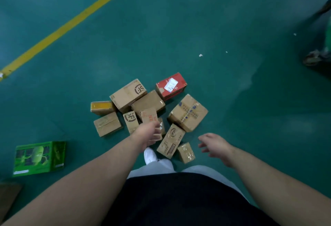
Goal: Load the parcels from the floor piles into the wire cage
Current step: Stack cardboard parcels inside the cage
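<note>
Left hand [149, 133] at frame centre gripping small red-printed carton [148, 115] over parcel pile [148, 101], right hand [215, 145] lower right, fingers spread, holding nothing, beside pile

Dim, flat light from overhead, cool and green in cast; the floor [179, 28] shows pale, cloudy sheen patches toward the right; the boxes [148, 102] throw only short, soft shadows; their tape gives small glints; the whole picture is soft, with fine print unreadable; the small box [149, 116] in the left grip [150, 132] is slightly smeared; a dark shape [318, 55] at the right edge is streaked by motion blur; wide-angle stretch swells the left arm [80, 186] and right arm [277, 181] toward the lower corners.
</note>
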The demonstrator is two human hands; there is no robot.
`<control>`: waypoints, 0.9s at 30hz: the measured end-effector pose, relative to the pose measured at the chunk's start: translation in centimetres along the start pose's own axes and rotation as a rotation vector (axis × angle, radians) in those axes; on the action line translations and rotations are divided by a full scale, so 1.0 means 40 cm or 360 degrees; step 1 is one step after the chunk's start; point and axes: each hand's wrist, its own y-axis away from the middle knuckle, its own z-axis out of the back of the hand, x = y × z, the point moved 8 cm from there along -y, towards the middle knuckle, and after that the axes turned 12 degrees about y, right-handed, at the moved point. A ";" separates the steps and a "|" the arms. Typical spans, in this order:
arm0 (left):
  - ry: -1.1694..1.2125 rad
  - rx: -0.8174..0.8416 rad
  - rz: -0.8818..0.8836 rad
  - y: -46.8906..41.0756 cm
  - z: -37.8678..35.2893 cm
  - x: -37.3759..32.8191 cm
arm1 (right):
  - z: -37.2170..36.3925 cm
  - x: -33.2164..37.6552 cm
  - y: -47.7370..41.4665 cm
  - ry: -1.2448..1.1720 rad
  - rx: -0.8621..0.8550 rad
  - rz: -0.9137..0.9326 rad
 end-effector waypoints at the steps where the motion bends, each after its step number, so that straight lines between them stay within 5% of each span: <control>1: 0.0001 0.0016 -0.0005 -0.009 -0.010 -0.025 | 0.013 0.009 -0.003 0.0000 -0.0001 0.0004; 13: 0.0216 -0.0229 0.0140 -0.255 -0.142 -0.038 | 0.202 -0.047 -0.323 0.0335 0.0147 -0.0101; 22: 0.0549 -0.0407 0.0590 -0.577 -0.418 0.152 | 0.289 -0.083 -0.807 0.1147 0.0457 0.0076; 27: 0.0654 -0.0384 0.0661 -0.796 -0.552 0.213 | 0.335 -0.036 -1.120 0.1181 0.0240 0.0091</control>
